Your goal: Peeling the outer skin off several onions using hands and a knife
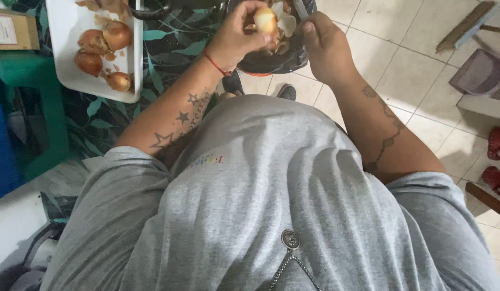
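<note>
Onion [265,20], half-peeled and pale, gripped in left hand [236,33]; right hand [323,43] clasps knife [300,8].

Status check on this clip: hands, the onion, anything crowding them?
Left hand grips partly peeled onion. Right hand holds knife at its loose skin. Both over black-lined bin. Tray of unpeeled onions sits apart, left.

Grey T-shirt [271,215], red wrist string [216,64], tattoos
</note>
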